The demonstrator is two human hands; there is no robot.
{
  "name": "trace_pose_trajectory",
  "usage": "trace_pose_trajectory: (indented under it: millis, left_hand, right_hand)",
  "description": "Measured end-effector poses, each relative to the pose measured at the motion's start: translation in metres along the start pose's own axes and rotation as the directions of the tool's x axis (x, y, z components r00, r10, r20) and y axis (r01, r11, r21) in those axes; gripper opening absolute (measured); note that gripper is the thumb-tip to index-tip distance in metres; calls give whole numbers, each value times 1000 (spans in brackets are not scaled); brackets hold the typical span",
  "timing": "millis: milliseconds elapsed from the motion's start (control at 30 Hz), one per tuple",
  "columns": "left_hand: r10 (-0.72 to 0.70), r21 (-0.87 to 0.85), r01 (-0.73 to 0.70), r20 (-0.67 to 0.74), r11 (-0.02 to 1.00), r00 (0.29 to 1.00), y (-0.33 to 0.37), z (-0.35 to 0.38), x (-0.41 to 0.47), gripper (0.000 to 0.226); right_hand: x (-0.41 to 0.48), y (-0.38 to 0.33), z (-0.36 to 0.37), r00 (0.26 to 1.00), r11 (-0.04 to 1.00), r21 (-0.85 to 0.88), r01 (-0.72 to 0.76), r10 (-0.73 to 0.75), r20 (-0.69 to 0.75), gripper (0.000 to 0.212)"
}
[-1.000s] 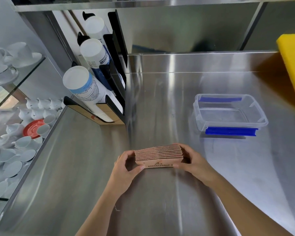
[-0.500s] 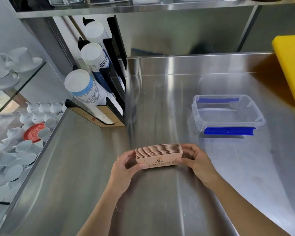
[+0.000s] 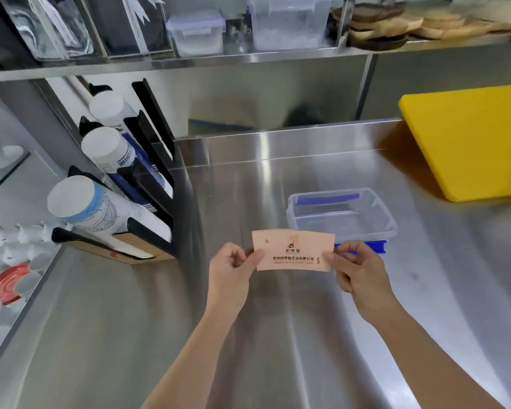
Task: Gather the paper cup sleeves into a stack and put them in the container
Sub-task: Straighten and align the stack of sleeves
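Above the steel table (image 3: 278,335), both hands, left (image 3: 230,276) and right (image 3: 359,274), pinch the pink sleeves (image 3: 294,255) by the ends, with the clear box (image 3: 341,214) just past them at one o'clock.

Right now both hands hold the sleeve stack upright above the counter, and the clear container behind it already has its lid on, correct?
Not quite. The head view shows the clear container open, with no lid on it and nothing inside. The rest holds: the left hand and right hand each pinch an end of the sleeve stack, held upright above the counter.
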State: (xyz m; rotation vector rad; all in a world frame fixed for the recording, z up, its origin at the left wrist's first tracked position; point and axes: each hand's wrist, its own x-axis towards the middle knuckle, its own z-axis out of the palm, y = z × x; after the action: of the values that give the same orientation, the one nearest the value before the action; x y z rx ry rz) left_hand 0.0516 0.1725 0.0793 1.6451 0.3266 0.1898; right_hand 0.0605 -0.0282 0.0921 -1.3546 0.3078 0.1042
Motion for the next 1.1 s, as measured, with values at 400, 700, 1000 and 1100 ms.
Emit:
trace_pose_trajectory:
  millis: [400,700,1000,1100]
  left_hand:
    - [-174,148,163,62,975,983,42,112,67,38]
    - [-434,254,407,57,877,899,38,161,96,16]
    - [-422,426,391,-25,816,906,21,179,103,21]
    - [-427,504,379,-21,776,904,19,183,103,27]
  right_hand:
    - [98,-63,-56,985,975,-151,-162,152,-75,25]
    - [148,-65,-57,953,892,-336,-303,277,-125,9]
    - [170,-46,-52,939,806,-483,-343,297,-171,17]
    - [179,-33,-51,952,770,-559,-307,246,-183,12]
